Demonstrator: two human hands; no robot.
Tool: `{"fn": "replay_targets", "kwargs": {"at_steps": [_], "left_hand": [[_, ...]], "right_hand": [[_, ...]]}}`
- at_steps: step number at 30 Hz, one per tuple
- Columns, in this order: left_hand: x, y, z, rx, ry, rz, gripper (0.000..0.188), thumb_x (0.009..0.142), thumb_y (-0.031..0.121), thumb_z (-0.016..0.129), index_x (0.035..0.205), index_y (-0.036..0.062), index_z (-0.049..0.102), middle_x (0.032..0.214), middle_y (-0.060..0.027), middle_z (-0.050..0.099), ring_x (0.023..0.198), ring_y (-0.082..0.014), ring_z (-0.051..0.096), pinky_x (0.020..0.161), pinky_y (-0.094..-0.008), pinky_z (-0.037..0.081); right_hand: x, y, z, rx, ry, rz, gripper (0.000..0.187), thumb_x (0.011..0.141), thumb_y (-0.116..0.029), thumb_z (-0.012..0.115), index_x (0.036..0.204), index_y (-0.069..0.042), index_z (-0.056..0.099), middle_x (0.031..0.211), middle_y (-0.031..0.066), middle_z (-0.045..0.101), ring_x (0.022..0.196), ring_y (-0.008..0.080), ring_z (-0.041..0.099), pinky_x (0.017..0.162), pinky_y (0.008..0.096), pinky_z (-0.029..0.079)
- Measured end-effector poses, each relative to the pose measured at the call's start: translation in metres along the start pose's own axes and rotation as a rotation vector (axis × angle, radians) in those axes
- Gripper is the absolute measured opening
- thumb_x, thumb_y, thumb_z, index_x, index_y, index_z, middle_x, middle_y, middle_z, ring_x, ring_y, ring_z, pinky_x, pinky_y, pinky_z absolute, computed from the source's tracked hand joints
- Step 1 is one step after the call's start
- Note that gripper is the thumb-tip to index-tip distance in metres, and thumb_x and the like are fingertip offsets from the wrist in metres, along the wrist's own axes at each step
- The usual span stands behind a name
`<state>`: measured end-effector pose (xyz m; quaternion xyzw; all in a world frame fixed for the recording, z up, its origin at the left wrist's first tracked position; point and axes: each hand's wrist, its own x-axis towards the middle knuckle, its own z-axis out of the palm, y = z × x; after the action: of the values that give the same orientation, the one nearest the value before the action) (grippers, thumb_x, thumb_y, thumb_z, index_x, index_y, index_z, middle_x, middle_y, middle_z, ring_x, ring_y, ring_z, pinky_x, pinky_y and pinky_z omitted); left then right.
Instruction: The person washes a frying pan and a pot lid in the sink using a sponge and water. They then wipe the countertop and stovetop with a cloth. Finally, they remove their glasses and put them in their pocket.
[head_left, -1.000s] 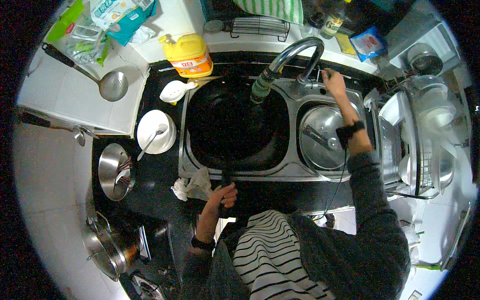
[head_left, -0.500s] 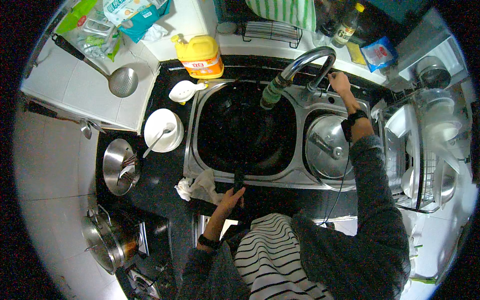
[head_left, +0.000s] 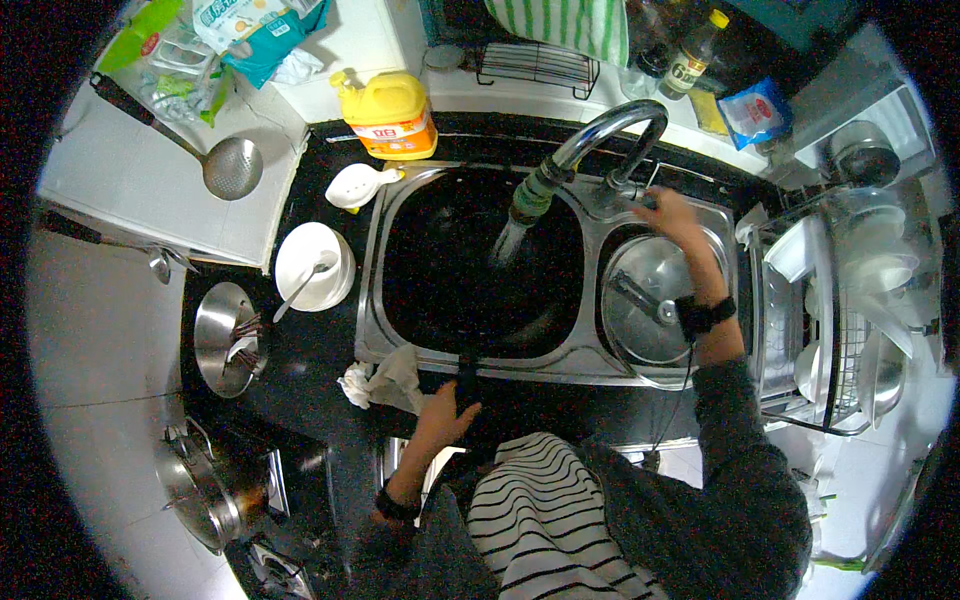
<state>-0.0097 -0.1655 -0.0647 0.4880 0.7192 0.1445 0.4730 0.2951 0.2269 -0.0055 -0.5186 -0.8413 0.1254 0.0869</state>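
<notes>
Here, the left hand point(head_left: 442, 420) clasps the handle point(head_left: 468, 372) of a black pan point(head_left: 455, 285), which lies ahead of it in the sink point(head_left: 592, 300); the right hand point(head_left: 674, 217) (grip unclear) is at the tap point(head_left: 597, 130).

Water point(head_left: 507, 243) runs into the black pan point(head_left: 450, 290); the left hand point(head_left: 440, 420) grips its handle point(head_left: 466, 378).

You get a dim, grainy fisheye view, curved edges fading into black corners; the dark pan point(head_left: 480, 290) loses detail, while glints streak the metal lid point(head_left: 650, 328).
</notes>
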Motion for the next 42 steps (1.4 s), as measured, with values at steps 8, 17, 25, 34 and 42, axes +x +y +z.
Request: {"fn": "replay_targets", "kwargs": {"at_steps": [8, 17, 25, 34, 42], "left_hand": [[0.119, 0.101, -0.049, -0.721, 0.058, 0.146, 0.065, 0.085, 0.030, 0.061, 0.133, -0.0007, 0.031, 0.126, -0.0157, 0.046, 0.111, -0.0250, 0.050, 0.092, -0.0332, 0.040], [0.250, 0.163, -0.014, -0.981, 0.320, 0.252, 0.056, 0.084, 0.024, 0.060, 0.132, 0.0075, 0.037, 0.130, -0.0133, 0.043, 0.117, -0.0277, 0.045, 0.093, -0.0369, 0.038], [0.227, 0.150, -0.044, -1.213, 0.339, 0.074, 0.052, 0.089, 0.033, 0.054, 0.135, 0.0133, 0.038, 0.132, -0.0108, 0.044, 0.116, -0.0232, 0.045, 0.092, -0.0367, 0.038], [0.173, 0.075, -0.071, -0.793, 0.490, -0.161, 0.030, 0.084, 0.035, 0.061, 0.078, 0.0054, 0.057, 0.066, -0.0006, 0.049, 0.058, -0.0101, 0.043, 0.054, -0.0272, 0.035], [0.135, 0.037, -0.113, -0.836, 0.670, -0.144, 0.036, 0.088, 0.035, 0.053, 0.064, 0.0088, 0.049, 0.053, 0.0001, 0.045, 0.044, -0.0099, 0.040, 0.042, -0.0264, 0.029]], "right_hand": [[0.019, -0.112, 0.139, 1.448, -0.304, 0.092, 0.034, 0.090, -0.032, 0.050, 0.112, -0.007, 0.057, 0.099, 0.0045, 0.063, 0.093, 0.0213, 0.059, 0.083, 0.0319, 0.047], [0.001, -0.170, 0.144, 2.003, -0.127, 0.563, 0.038, 0.091, -0.038, 0.045, 0.118, -0.010, 0.049, 0.115, 0.0047, 0.054, 0.101, 0.0218, 0.053, 0.084, 0.0409, 0.043], [0.002, -0.208, 0.137, 1.627, -0.176, 0.818, 0.058, 0.092, -0.043, 0.043, 0.137, -0.007, 0.030, 0.131, 0.0094, 0.041, 0.115, 0.0252, 0.044, 0.094, 0.0377, 0.036], [-0.010, -0.201, 0.180, 0.974, -0.288, 0.122, 0.043, 0.093, -0.034, 0.044, 0.123, -0.005, 0.050, 0.127, 0.0123, 0.049, 0.117, 0.0272, 0.046, 0.099, 0.0352, 0.035], [-0.017, -0.173, 0.156, 1.205, -0.659, 0.304, 0.045, 0.093, -0.034, 0.046, 0.130, -0.009, 0.044, 0.126, 0.0088, 0.049, 0.106, 0.0203, 0.055, 0.089, 0.0368, 0.043]]}}
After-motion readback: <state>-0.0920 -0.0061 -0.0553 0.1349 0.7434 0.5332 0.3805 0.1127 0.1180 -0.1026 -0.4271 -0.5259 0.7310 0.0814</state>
